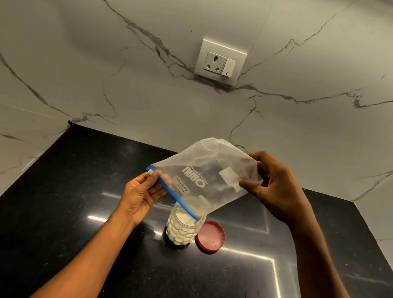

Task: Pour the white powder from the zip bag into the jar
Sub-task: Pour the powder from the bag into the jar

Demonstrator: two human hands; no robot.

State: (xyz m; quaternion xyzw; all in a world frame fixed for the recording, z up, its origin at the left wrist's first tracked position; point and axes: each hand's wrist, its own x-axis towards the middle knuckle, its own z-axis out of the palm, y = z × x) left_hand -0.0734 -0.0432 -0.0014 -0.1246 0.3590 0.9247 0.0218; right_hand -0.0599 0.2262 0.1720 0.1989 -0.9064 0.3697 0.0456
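Both hands hold the zip bag [208, 176] up in the air over the jar [183, 226]. Up top, the right hand [274, 190] pinches the bag's closed bottom end, with the thumb on one side and the fingers curled on the other. Lower down, the left hand [141, 195] pinches the blue zip strip [173, 196] at its left end. The bag is tipped upside down, so the zip end points down and its lower corner sits right at the jar's open mouth. It looks see-through and almost empty, with a thin white dusting inside. White powder [184, 217] fills most of the jar, which stands upright on the black counter [77, 220]. A red lid [210, 236] lies flat on the counter just beside the jar, on its right. Behind is a marble wall [77, 54] with a white socket [220, 61].
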